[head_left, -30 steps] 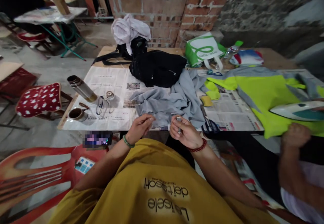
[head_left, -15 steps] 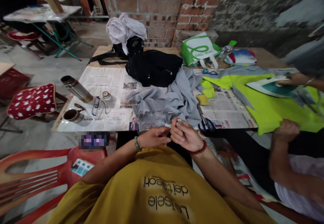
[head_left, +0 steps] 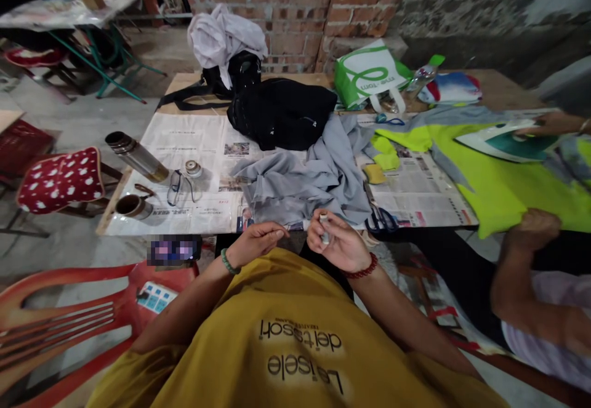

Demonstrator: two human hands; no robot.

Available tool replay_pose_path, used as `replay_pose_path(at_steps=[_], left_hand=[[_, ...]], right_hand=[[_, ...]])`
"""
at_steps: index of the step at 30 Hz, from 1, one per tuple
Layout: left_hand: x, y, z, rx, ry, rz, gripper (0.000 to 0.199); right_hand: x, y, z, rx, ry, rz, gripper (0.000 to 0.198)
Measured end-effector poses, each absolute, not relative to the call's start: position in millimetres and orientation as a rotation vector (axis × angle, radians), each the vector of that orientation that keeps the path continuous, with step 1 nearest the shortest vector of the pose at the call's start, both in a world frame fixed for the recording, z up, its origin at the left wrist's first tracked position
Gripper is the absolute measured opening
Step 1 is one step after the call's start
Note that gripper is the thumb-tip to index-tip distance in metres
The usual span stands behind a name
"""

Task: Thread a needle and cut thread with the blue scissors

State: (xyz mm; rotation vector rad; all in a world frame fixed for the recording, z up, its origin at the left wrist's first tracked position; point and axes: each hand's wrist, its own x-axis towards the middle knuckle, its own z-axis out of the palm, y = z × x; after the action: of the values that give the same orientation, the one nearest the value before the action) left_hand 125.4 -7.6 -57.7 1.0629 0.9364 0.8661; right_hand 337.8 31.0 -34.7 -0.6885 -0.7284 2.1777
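The right hand (head_left: pixel 340 243) is gripping a small pale cylinder (head_left: pixel 325 229), its fingers curling around the piece and the thumb lying close alongside. The cylinder's long axis is running roughly near to far in the view, leaning only slightly; whether it is actually standing upright or pointing away from the body is not clear from this angle.

The left hand (head_left: pixel 256 243) is hovering to the left, apart from the cylinder, with its fingers pointing right, towards it. So from the left fingers the cylinder is lying directly to the right, at about the same depth, with a gap between; the right hand is the nearer one, already touching it. The left thumb and forefinger are drawing close to each other, but I cannot tell whether they are meeting or pinching anything thin.

Both hands are hanging just off the near edge of the table (head_left: pixel 503 85), in front of the wearer's yellow shirt (head_left: pixel 295 309). Crumpled grey cloth (head_left: pixel 298 189) is lying just beyond them, and blue-handled scissors (head_left: pixel 386 218) are resting to the right of the right hand, near the edge.
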Motion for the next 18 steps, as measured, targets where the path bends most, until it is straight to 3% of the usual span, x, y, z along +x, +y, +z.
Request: replay_pose_path(at_steps=[18], left_hand=[[90.3,-5.2,-72.4,1.015,1.216,0.962,0.047]], right_hand=[[351.5,40.4,-41.2,-0.644,-0.761,2.206,0.034]])
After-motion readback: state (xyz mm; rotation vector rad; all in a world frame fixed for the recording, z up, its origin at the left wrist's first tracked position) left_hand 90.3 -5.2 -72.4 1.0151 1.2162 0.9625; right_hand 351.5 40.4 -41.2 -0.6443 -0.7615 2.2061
